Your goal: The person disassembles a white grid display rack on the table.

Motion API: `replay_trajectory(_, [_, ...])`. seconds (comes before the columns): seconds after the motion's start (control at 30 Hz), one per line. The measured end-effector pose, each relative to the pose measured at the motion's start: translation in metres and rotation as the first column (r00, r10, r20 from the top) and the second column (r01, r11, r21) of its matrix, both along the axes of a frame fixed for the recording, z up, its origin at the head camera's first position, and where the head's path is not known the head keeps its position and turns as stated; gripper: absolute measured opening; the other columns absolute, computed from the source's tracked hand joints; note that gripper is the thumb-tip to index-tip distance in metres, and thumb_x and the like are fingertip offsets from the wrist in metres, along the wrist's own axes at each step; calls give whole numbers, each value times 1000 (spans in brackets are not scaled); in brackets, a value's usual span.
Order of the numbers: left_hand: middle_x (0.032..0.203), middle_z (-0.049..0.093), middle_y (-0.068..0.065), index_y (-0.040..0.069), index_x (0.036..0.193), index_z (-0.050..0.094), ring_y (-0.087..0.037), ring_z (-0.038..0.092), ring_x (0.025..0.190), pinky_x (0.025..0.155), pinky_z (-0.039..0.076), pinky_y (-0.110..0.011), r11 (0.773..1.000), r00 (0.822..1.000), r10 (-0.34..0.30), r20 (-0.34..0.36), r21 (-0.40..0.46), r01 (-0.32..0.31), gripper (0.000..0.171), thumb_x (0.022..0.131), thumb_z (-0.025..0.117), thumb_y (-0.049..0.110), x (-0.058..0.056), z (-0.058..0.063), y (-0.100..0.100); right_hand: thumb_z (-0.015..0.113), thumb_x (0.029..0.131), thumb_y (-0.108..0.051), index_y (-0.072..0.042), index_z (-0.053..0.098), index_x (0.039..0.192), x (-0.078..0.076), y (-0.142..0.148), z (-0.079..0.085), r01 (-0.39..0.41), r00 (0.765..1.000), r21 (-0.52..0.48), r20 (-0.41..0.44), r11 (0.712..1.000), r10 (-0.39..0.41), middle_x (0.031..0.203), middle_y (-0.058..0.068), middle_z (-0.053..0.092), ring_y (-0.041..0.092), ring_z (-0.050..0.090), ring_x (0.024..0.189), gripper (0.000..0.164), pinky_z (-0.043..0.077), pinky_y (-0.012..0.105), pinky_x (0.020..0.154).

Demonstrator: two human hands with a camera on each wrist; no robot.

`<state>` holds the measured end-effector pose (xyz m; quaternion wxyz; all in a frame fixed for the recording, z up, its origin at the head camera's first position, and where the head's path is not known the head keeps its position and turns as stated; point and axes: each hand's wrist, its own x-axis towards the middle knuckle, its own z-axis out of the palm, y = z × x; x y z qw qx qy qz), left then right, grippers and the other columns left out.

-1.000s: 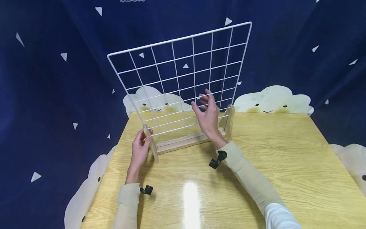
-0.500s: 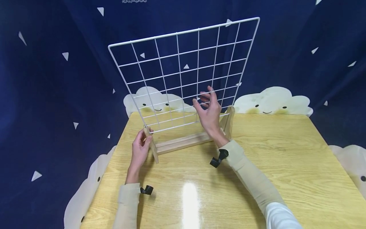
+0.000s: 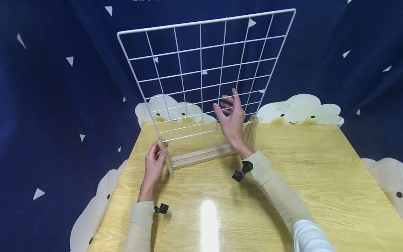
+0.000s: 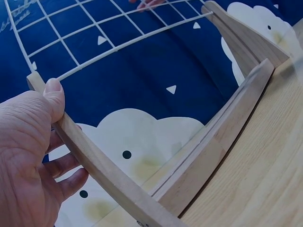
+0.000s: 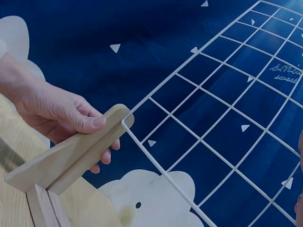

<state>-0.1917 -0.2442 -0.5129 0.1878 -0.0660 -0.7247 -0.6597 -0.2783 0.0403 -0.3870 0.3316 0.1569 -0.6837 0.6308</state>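
In the head view my left hand pinches the left upright of a wooden stand, thumb on the near side. The left wrist view shows that thumb and the fingers around the upright. A white wire grid panel leans above the stand, its lower side corners near the tops of the uprights. My right hand is at the grid's lower right middle, thumb and fingers spread apart. Wires cross in front of its index finger; exact contact is hard to see. Only a sliver of this hand shows in its own wrist view.
The stand rests on a light wood table. White cloud-shaped panels line the table's back edge and sides. A dark blue curtain with white triangles hangs behind the grid.
The grid's top edge has risen in the head view and looks wider, and its bottom edge has shifted up. My right hand has moved slightly up with it. My left hand stays put.
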Motion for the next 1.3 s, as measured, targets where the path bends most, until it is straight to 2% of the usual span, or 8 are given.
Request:
replay_trajectory(0.1, [130, 64, -25, -6, 139, 56, -41, 58, 127, 98, 51, -18, 1000, 1000, -8, -18, -5, 8, 35, 106, 58, 2, -1, -2, 0, 80, 93, -15, -2, 41, 156, 1, 1, 2, 11, 1000, 10, -7, 1000, -11, 128, 16, 69, 33, 72, 107, 75, 58, 54, 92])
replay_trajectory(0.17, [130, 62, -31, -5, 138, 57, -39, 59, 126, 98, 51, -19, 1000, 999, -17, -31, -2, 17, 34, 106, 59, 3, -1, -3, -1, 80, 93, -17, -3, 42, 156, 1, 2, 4, 22, 1000, 26, -8, 999, -21, 128, 14, 70, 32, 73, 107, 75, 58, 51, 92])
replay_trajectory(0.23, [129, 63, -28, -4, 138, 58, -38, 60, 126, 98, 51, -19, 1000, 999, -17, -34, -10, 17, 33, 106, 60, 5, -1, -3, -1, 79, 94, -19, -4, 41, 156, 2, 3, 7, 30, 999, 43, -14, 999, -29, 129, 13, 70, 32, 73, 108, 75, 58, 48, 93])
replay_trajectory(0.37, [126, 67, -10, -3, 138, 58, -40, 59, 127, 98, 51, -20, 1000, 999, -17, -34, -21, 16, 33, 106, 60, 7, -1, -3, 0, 78, 94, -20, -3, 41, 156, 4, 4, 15, 50, 998, 67, -39, 997, -48, 129, 12, 70, 29, 73, 107, 75, 59, 44, 92])
replay_trajectory(0.7, [128, 65, -17, -6, 142, 54, -35, 61, 125, 99, 51, -20, 1000, 1000, -6, -28, 6, 6, 38, 105, 60, 3, -2, -4, -1, 78, 94, -20, -4, 43, 155, 22, 12, 42, 18, 1000, 84, -19, 996, -17, 129, 13, 70, 31, 73, 108, 73, 60, 47, 91])
replay_trajectory(0.9, [129, 63, -28, -11, 142, 52, -24, 63, 121, 101, 50, -20, 999, 1000, -15, -22, 37, 16, 40, 104, 58, -3, -1, -5, -1, 77, 95, -21, -5, 40, 156, 33, 21, 43, 23, 999, 149, 38, 989, -29, 129, 12, 68, 28, 71, 112, 73, 58, 40, 94])
replay_trajectory(1.13, [133, 65, -12, -7, 146, 51, -34, 57, 130, 107, 48, -23, 996, 998, -52, -30, 73, 54, 41, 107, 56, 3, 0, -3, 0, 75, 96, -24, -6, 42, 151, 44, 37, 39, 9, 993, 181, 111, 983, -30, 137, 10, 65, 29, 69, 118, 66, 57, 42, 96])
replay_trajectory(1.3, [136, 65, -8, -3, 150, 49, -21, 58, 130, 109, 44, -23, 994, 996, -73, -44, 80, 77, 41, 111, 48, 9, -1, 0, 0, 74, 97, -21, -3, 46, 143, 49, 50, 29, 11, 992, 188, 121, 982, -34, 139, 10, 64, 30, 68, 119, 57, 56, 46, 97])
